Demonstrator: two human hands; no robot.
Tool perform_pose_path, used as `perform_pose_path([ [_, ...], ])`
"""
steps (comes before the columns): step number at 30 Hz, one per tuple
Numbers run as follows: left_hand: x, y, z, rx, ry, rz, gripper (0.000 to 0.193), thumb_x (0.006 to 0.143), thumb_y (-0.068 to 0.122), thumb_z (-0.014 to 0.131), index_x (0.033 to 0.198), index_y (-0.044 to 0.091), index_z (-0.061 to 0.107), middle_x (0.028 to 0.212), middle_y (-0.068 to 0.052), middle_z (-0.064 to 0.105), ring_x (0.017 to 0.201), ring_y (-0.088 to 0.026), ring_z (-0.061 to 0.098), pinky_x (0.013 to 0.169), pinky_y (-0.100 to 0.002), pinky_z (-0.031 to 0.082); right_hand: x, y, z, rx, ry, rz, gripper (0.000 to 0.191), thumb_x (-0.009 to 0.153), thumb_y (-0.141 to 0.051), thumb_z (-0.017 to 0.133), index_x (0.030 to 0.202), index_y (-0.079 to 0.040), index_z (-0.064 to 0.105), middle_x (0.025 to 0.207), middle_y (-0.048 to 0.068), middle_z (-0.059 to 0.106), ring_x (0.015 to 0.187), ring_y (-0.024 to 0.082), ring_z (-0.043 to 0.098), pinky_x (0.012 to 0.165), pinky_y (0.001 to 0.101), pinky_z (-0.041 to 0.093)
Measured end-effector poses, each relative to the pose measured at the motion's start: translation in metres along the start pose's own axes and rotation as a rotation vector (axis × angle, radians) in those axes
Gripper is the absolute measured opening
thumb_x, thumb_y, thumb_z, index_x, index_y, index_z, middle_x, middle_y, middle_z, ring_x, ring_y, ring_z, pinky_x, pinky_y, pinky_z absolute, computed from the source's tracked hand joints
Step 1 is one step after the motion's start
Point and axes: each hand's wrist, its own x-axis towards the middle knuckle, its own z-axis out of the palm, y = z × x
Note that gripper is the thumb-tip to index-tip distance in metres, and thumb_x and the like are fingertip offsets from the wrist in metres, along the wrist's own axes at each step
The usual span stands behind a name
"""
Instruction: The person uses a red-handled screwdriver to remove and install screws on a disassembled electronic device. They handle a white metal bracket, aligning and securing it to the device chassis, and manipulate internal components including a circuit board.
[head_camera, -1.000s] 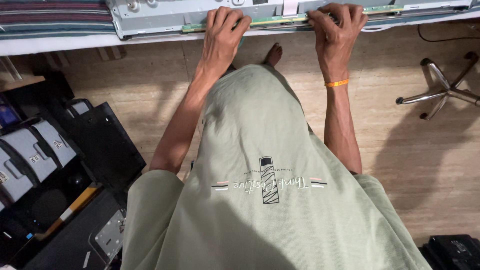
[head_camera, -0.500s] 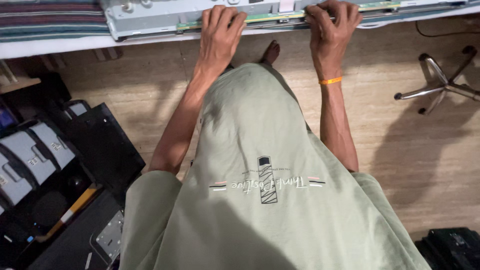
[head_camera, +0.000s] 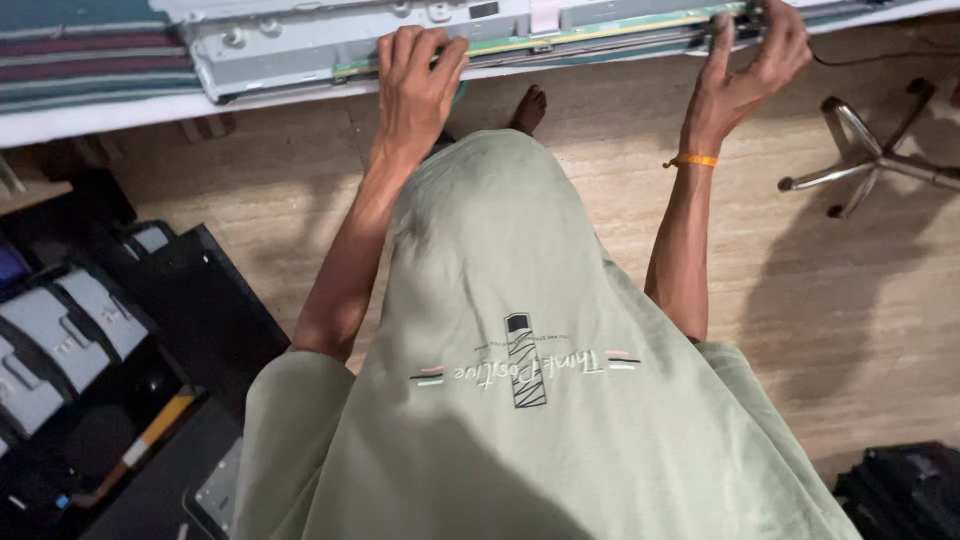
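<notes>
At twelve o'clock the long grey metal panel (head_camera: 300, 45) lies along the white bench edge (head_camera: 120, 115); the left hand (head_camera: 415, 70) clamps its near rim, fingers curled over; the right hand (head_camera: 750, 65), at one o'clock, hovers half-open beside the green strip (head_camera: 600, 32), gripping nothing; the panel looks not yet freed.

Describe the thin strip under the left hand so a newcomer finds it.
Start at the white bench edge across the top. On it lies a grey metal chassis; along its front edge runs a narrow green circuit strip. The left hand rests on it. It is the only green, ruler-thin part there.
</notes>
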Motion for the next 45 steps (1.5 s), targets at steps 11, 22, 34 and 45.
perform_pose_path([
  [11, -0.043, -0.024, 0.019, 0.214, 0.21, -0.09, 0.037, 0.104, 0.029, 0.079, 0.132, 0.011, 0.063, 0.131, -0.007, 0.053, 0.126, -0.03, 0.047, 0.106, -0.051, 0.038, 0.002, -0.012, 0.025, 0.059, 0.07, 0.026, 0.046, 0.108, -0.044, 0.072, 0.132, -0.005, 0.07, 0.123, 0.01, 0.064, 0.115, 0.025, 0.062, 0.096, 0.0459, 0.053],
  [22, -0.077, -0.018, -0.025, 0.265, 0.352, -0.645, 0.051, 0.092, 0.042, 0.085, 0.126, 0.013, 0.061, 0.128, -0.004, 0.058, 0.126, -0.028, 0.05, 0.106, -0.049, 0.036, 0.003, -0.009, 0.023, 0.118, 0.066, 0.079, 0.041, 0.109, -0.036, 0.071, 0.136, -0.005, 0.066, 0.127, 0.012, 0.061, 0.117, 0.028, 0.062, 0.099, 0.0445, 0.055],
  [34, -0.058, -0.012, -0.027, 0.183, 0.33, -0.662, 0.048, 0.093, 0.031, 0.086, 0.13, 0.015, 0.06, 0.128, -0.002, 0.059, 0.123, -0.027, 0.052, 0.105, -0.047, 0.038, 0.002, -0.018, 0.022, 0.246, 0.08, 0.096, 0.038, 0.111, -0.023, 0.073, 0.143, -0.005, 0.062, 0.14, 0.011, 0.061, 0.12, 0.024, 0.065, 0.099, 0.0415, 0.055],
  [45, -0.067, -0.023, -0.015, -0.029, 0.445, -0.537, 0.033, 0.104, 0.014, 0.077, 0.134, 0.013, 0.061, 0.128, -0.004, 0.056, 0.124, -0.026, 0.053, 0.11, -0.045, 0.045, -0.002, -0.015, 0.032, 0.145, 0.117, 0.069, 0.038, 0.106, -0.031, 0.074, 0.141, -0.016, 0.065, 0.145, 0.008, 0.05, 0.128, 0.025, 0.058, 0.102, 0.0433, 0.056],
])
